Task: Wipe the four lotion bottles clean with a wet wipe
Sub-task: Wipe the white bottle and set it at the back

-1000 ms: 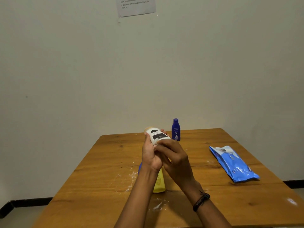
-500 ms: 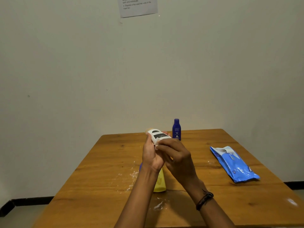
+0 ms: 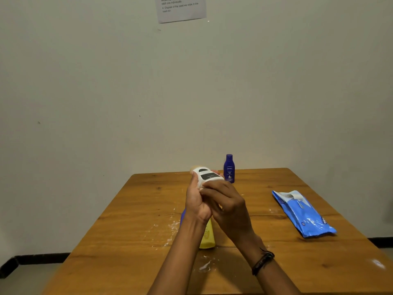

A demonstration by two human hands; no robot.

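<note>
My left hand (image 3: 196, 204) grips a white lotion bottle (image 3: 205, 175) with a dark label, tilted above the table. My right hand (image 3: 228, 207) is closed around the bottle's lower part; a wipe, if any, is hidden under its fingers. A small dark blue bottle (image 3: 229, 168) stands upright at the table's far edge. A yellow bottle (image 3: 207, 236) lies on the table under my left wrist. A sliver of another blue item (image 3: 182, 217) shows behind my left wrist.
A blue wet-wipe pack (image 3: 302, 212) lies on the right of the wooden table (image 3: 131, 220). White lotion smears (image 3: 168, 227) spot the table's middle and front. A wall rises right behind the table, with a paper notice (image 3: 180, 7) on it.
My right hand has slid a little along the white bottle, and the view has shifted slightly. The bottles on the table have not moved.
</note>
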